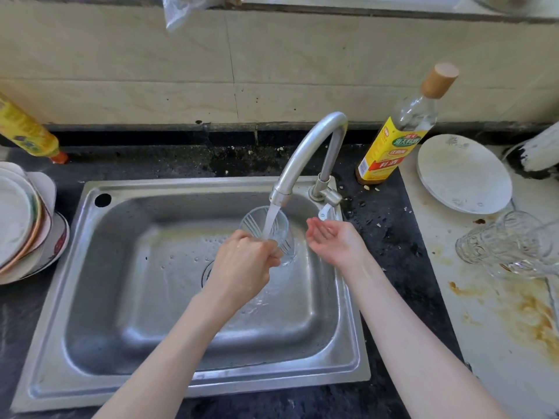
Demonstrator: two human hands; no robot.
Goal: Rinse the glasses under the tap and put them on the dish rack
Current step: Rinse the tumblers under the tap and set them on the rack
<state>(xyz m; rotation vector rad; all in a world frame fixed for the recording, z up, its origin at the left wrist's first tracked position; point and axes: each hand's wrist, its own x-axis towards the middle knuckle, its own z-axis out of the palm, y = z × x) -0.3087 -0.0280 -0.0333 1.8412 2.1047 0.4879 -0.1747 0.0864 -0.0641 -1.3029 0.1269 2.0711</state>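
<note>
steel sink (90, 297); ribbed clear glass (269, 228) in left hand (242, 267) fingers, right hand (335, 240) fingers loose

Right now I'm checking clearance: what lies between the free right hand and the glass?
Nothing solid: in the head view only bare sink basin shows between the right hand and the glass.

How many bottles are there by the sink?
2. One bottle with a yellow label stands right of the tap. Another yellow bottle leans at the left edge, partly cut off. More may be hidden outside the view.
</note>
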